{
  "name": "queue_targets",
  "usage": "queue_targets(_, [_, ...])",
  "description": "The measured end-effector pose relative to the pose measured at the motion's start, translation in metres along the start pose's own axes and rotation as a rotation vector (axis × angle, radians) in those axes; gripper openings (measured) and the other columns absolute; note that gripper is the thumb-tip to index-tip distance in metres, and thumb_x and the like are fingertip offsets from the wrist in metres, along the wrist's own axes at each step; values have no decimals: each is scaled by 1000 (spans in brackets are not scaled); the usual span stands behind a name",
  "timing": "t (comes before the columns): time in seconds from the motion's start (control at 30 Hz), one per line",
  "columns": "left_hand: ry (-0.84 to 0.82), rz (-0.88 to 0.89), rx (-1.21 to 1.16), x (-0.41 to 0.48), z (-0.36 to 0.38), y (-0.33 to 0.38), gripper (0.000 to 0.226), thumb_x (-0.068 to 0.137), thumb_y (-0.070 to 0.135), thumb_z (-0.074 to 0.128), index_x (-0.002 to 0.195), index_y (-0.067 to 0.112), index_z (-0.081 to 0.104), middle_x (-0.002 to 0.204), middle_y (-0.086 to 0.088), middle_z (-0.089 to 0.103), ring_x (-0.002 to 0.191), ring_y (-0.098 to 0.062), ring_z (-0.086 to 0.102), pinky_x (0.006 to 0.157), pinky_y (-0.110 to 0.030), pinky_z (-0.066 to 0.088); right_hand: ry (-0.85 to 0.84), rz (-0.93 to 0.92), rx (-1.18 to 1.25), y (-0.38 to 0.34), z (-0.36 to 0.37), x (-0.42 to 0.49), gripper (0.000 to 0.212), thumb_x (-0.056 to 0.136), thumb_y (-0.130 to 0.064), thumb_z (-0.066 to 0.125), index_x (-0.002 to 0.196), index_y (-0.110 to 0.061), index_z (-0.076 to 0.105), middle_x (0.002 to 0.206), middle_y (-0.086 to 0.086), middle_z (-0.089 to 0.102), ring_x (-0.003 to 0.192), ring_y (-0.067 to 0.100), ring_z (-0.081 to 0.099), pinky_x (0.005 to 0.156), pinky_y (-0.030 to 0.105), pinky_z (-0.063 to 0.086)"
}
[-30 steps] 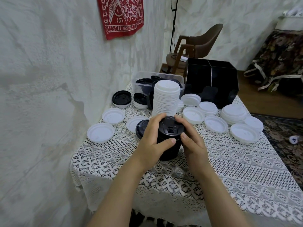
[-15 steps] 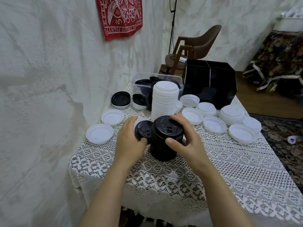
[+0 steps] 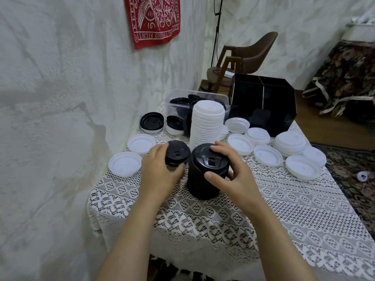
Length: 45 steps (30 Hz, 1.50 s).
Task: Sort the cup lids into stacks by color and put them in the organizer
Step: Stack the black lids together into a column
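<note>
A tall stack of black lids (image 3: 205, 175) stands on the lace-covered table (image 3: 284, 209). My right hand (image 3: 233, 171) grips its top from the right, thumb in front. My left hand (image 3: 160, 171) holds a single black lid (image 3: 177, 152) just left of the stack, lifted a little off the cloth. Behind them rises a tall stack of white lids (image 3: 207, 122). The black organizer (image 3: 263, 106) sits at the back right. Loose white lids (image 3: 240, 144) lie on the cloth around the stacks.
A clear plastic bin (image 3: 182, 98) with black lids stands at the back by the wall. More black lids (image 3: 152, 121) lie left of it. White lids (image 3: 124, 163) lie near the table's left edge. A brown chair (image 3: 243, 57) stands beyond the table.
My left hand left the black stack, moved left and took hold of a single black lid beside it. My right hand stays on the stack's top.
</note>
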<state>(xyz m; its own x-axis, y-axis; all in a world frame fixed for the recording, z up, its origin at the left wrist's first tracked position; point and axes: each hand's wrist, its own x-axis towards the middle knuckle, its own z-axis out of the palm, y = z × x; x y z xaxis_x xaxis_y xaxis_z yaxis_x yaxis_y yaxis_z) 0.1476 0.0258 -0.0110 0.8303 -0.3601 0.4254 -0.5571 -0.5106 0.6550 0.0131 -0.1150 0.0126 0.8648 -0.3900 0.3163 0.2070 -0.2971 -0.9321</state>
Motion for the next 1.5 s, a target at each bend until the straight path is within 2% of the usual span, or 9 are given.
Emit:
queue_targets(0.1, [109, -60, -309, 2, -19, 20, 63, 78, 30, 75, 135, 17, 50, 124, 6, 48, 109, 5, 42, 96, -6, 33, -6, 9, -6, -2, -1, 0, 53, 72, -28, 83, 118, -42, 60, 130, -37, 47, 125, -9, 45, 103, 25, 42])
queue_targets(0.27, [-10, -3, -664, -5, -40, 52, 60, 68, 36, 75, 123, 32, 51, 128, 4, 55, 119, -4, 54, 105, -26, 43, -27, 14, 26, -5, -3, -1, 68, 70, -37, 79, 130, -46, 48, 128, -30, 54, 122, -7, 50, 100, 20, 42])
queue_targets(0.43, [-198, 109, -511, -14, -33, 63, 67, 63, 49, 68, 126, 31, 53, 126, 13, 52, 124, -3, 49, 107, -31, 41, -13, -35, 175, -9, -7, -1, 70, 76, -41, 66, 139, -41, 38, 136, -33, 49, 131, -4, 43, 96, 14, 43])
queue_targets(0.6, [-274, 146, -384, -16, -30, 65, 72, 68, 40, 71, 135, 21, 52, 129, 18, 48, 122, 10, 42, 100, -5, 31, -5, -52, 209, -11, -9, -1, 60, 82, -24, 65, 137, -34, 44, 135, -25, 54, 127, -2, 48, 93, 15, 45])
queue_targets(0.87, [-302, 138, -396, -18, -27, 61, 69, 71, 36, 75, 134, 25, 50, 126, 29, 42, 117, 19, 38, 93, 4, 27, 0, -17, 196, -7, -6, -1, 47, 82, -15, 60, 127, -27, 57, 131, -8, 60, 121, 4, 55, 96, 20, 47])
queue_targets(1.07, [-320, 150, -403, -19, -22, 57, 68, 70, 38, 70, 133, 23, 50, 129, 26, 40, 120, 16, 38, 95, 1, 27, -11, -7, 183, -3, -5, -1, 46, 81, -14, 60, 126, -24, 59, 134, -5, 57, 123, 7, 54, 100, 26, 47])
queue_targets(1.3, [-377, 79, -635, -21, -19, 52, 44, 82, 22, 51, 126, 30, 54, 139, 23, 44, 131, 9, 36, 105, -10, 30, -34, -16, 111, 1, -6, -1, 44, 79, -20, 68, 121, -27, 60, 143, -10, 47, 126, 1, 50, 100, 23, 46])
queue_targets(1.43, [-378, 61, -719, -24, -13, 50, 45, 80, 15, 49, 122, 31, 55, 139, 19, 46, 133, 3, 37, 111, -21, 31, -27, -34, 64, 3, -6, 0, 48, 74, -36, 70, 121, -31, 60, 143, -15, 47, 129, 1, 47, 101, 23, 45])
queue_targets(1.5, [-367, 39, -766, -26, -10, 50, 44, 79, 14, 48, 120, 29, 57, 139, 17, 47, 133, 3, 38, 109, -20, 32, -17, -38, 55, 3, -5, 0, 49, 73, -39, 68, 121, -31, 61, 143, -15, 48, 129, 0, 47, 100, 21, 44])
